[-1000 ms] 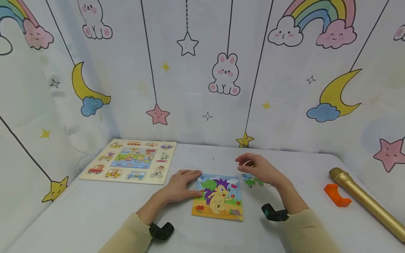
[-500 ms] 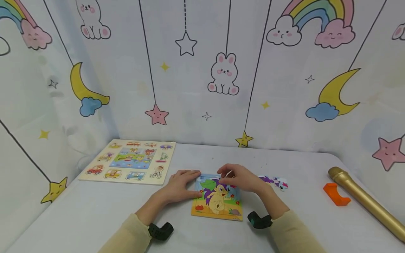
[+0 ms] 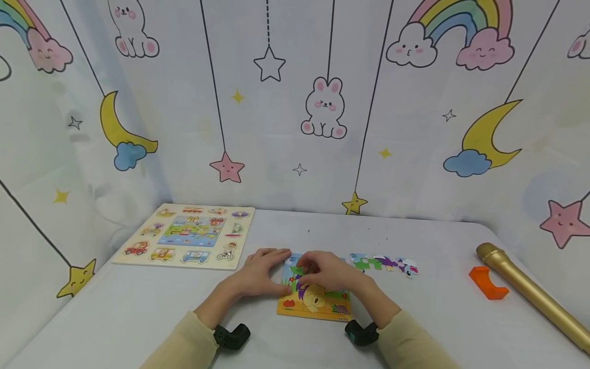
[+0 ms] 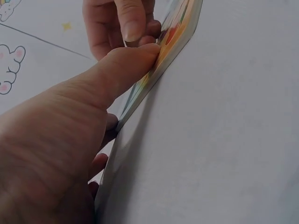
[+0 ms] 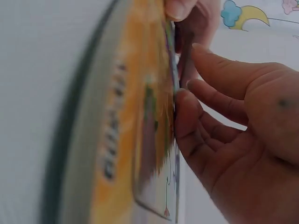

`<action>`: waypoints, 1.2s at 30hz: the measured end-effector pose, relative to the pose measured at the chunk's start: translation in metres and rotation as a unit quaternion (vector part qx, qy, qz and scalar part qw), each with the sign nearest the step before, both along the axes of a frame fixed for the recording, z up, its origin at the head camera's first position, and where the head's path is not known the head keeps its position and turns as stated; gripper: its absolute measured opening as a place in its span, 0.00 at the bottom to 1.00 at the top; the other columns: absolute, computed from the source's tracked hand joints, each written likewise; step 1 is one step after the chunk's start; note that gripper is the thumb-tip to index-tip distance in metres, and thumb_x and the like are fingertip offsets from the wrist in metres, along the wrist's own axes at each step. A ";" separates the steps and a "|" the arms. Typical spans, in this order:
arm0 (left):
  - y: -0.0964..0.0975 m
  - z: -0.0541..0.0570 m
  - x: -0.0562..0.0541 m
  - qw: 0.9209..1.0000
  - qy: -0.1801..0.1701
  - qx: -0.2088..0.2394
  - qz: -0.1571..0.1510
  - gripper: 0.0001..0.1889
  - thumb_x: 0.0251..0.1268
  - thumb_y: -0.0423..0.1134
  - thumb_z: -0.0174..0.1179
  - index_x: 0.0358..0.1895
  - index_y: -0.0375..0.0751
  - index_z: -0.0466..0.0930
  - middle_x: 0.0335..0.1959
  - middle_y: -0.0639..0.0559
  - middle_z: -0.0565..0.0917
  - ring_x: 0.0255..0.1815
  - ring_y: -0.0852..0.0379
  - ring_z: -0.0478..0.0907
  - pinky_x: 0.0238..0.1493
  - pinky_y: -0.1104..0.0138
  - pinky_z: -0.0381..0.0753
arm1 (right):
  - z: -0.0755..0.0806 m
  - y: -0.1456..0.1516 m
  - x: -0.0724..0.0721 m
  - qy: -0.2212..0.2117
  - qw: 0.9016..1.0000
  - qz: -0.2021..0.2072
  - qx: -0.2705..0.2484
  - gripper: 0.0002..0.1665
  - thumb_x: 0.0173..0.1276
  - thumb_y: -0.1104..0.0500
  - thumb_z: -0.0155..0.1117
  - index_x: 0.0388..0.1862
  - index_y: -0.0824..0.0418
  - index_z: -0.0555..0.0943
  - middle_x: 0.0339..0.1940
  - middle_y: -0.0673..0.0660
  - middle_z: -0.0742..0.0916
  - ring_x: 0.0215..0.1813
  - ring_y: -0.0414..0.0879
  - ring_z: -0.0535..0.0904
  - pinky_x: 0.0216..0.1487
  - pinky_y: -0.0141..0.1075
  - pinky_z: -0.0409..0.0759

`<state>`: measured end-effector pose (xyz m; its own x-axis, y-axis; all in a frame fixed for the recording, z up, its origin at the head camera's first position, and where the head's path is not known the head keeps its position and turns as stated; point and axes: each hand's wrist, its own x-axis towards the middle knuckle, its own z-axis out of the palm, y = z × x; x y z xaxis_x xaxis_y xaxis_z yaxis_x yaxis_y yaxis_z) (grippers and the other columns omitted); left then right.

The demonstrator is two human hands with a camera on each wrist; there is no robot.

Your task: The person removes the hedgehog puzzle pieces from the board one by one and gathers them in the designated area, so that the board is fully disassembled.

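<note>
A small hedgehog puzzle board [image 3: 318, 306] lies flat on the grey table [image 3: 138, 307] in front of me. My left hand [image 3: 260, 271] rests at the board's left edge with its fingers laid out and its thumb pressed against the rim [image 4: 173, 42]. My right hand [image 3: 329, 271] covers the board's upper part, its fingertips [image 5: 184, 100] touching the pieces near the green leaf. The thumb stands apart from them. A short row of loose puzzle pieces [image 3: 382, 264] lies on the table just right of the board.
A larger vehicle peg puzzle [image 3: 186, 236] lies at the back left. At the right edge lie a gold microphone [image 3: 530, 292] and an orange clip-shaped piece [image 3: 488, 283]. Cartoon-printed curtain walls close the table on three sides.
My right hand has come back left from the loose pieces and down onto the board's upper part. The row of loose pieces beside the board is now uncovered. The left hand has stayed put.
</note>
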<state>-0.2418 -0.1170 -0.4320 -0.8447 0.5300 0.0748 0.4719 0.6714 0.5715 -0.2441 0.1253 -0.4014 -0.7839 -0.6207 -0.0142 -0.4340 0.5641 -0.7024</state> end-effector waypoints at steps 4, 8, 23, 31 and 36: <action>0.000 0.000 0.000 1.000 -0.008 -0.005 -0.003 0.47 0.53 0.60 0.72 0.77 0.49 0.66 0.76 0.53 0.65 0.77 0.42 0.53 0.72 0.40 0.51 | -0.003 -0.003 0.002 0.000 1.000 -0.013 0.017 0.17 0.69 0.55 0.71 0.52 0.61 0.82 0.38 0.48 0.82 0.40 0.44 0.77 0.44 0.35 0.79; -0.001 0.001 0.000 1.000 -0.011 -0.004 -0.008 0.48 0.53 0.60 0.72 0.77 0.48 0.65 0.76 0.53 0.65 0.77 0.42 0.52 0.72 0.39 0.50 | -0.001 -0.004 0.005 0.015 0.999 -0.016 0.039 0.17 0.69 0.54 0.72 0.50 0.62 0.82 0.39 0.48 0.81 0.40 0.43 0.76 0.44 0.36 0.79; -0.001 -0.001 0.000 1.000 0.008 -0.007 -0.016 0.48 0.52 0.62 0.72 0.76 0.48 0.67 0.75 0.54 0.67 0.77 0.42 0.54 0.71 0.39 0.51 | -0.001 -0.008 0.012 0.040 0.998 -0.024 0.036 0.18 0.66 0.59 0.75 0.48 0.63 0.76 0.39 0.51 0.78 0.39 0.44 0.74 0.43 0.36 0.78; -0.002 -0.002 -0.001 1.000 0.005 -0.009 -0.015 0.48 0.52 0.63 0.72 0.77 0.48 0.66 0.76 0.55 0.67 0.77 0.43 0.53 0.72 0.39 0.51 | -0.001 -0.009 0.011 0.041 0.999 -0.024 0.003 0.09 0.71 0.61 0.68 0.45 0.63 0.78 0.37 0.49 0.80 0.40 0.44 0.76 0.43 0.36 0.78; -0.002 -0.001 0.000 1.000 0.009 -0.011 -0.016 0.48 0.52 0.62 0.72 0.76 0.48 0.67 0.76 0.55 0.66 0.77 0.43 0.53 0.72 0.39 0.51 | -0.002 -0.009 0.009 0.053 0.998 -0.022 -0.009 0.06 0.72 0.63 0.67 0.43 0.62 0.78 0.35 0.48 0.81 0.38 0.43 0.76 0.42 0.35 0.78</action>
<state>-0.2419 -0.1193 -0.4328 -0.8261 0.5582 0.0771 0.5030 0.6686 0.5477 -0.2347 0.1160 -0.4035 -0.8066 -0.5855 0.0814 -0.4819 0.5716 -0.6641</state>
